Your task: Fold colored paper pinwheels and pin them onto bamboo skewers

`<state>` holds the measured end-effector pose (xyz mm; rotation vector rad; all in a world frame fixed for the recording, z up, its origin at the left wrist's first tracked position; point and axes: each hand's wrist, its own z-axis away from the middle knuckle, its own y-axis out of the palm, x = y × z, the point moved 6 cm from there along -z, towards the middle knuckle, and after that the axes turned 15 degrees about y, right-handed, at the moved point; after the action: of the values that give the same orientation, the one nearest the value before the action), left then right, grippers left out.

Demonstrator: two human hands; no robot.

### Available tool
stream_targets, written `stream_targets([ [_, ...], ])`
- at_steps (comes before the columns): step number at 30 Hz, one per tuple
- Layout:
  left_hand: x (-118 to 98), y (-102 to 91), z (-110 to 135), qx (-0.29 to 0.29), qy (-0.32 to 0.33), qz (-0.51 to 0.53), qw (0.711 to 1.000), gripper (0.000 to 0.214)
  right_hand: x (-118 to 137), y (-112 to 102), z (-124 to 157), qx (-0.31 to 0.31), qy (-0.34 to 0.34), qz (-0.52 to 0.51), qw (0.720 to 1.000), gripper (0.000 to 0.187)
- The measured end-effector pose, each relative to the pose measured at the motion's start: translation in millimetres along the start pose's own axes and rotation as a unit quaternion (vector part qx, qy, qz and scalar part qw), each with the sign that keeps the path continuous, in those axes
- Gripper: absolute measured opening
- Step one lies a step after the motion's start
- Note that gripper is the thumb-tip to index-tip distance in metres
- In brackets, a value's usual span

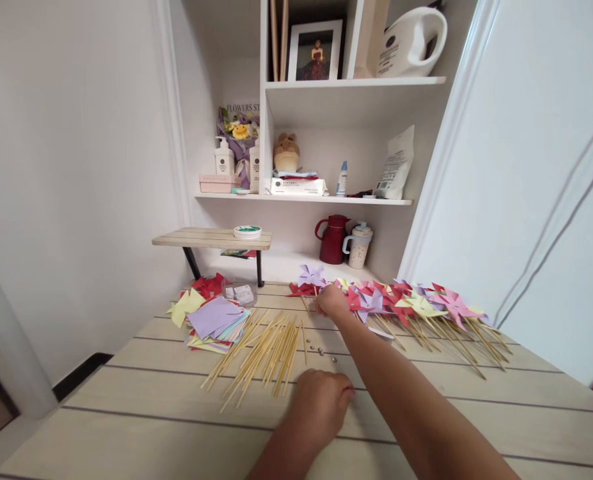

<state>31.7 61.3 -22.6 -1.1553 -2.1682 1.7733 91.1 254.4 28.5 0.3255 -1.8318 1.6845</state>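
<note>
At the far side of the table, my right hand (pixel 333 302) is closed at a purple paper pinwheel (pixel 311 275), its fingertips partly hidden. Beside it lies a row of paper pinwheels (pixel 423 305) in red, yellow, pink and purple, their sticks pointing toward me. My left hand (pixel 321 403) rests nearer on the table, fingers curled and thumb pressed in; whatever it may hold is hidden. Left of it, thin wooden sticks (pixel 261 357) are spread out, one stick (pixel 304 341) apart from the others. Several small metallic pieces (pixel 320 351) lie between my hands.
Stacked coloured paper squares (pixel 216 317) and a clear plastic box (pixel 240 293) sit at the left. A small raised shelf (pixel 211 237) holds a round white container (pixel 247 232). Behind the table stand a red jug (pixel 333 239) and a cream cup (pixel 359 247).
</note>
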Motion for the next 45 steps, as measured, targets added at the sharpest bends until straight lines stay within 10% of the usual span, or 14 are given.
stream_targets([
  [12,1,1.9,-1,0.000,-0.005,-0.008,1.000,0.029,-11,14,-1,0.040,0.042,0.065,0.996,0.034],
  [25,-1,-2.7,-1,-0.007,-0.002,0.007,1.000,0.031,1,-18,0,-0.018,-0.020,0.067,0.997,0.027],
  [45,1,0.8,-1,-0.002,0.001,-0.002,1.000,0.029,-6,26,27,0.051,-0.097,0.176,0.978,0.033],
])
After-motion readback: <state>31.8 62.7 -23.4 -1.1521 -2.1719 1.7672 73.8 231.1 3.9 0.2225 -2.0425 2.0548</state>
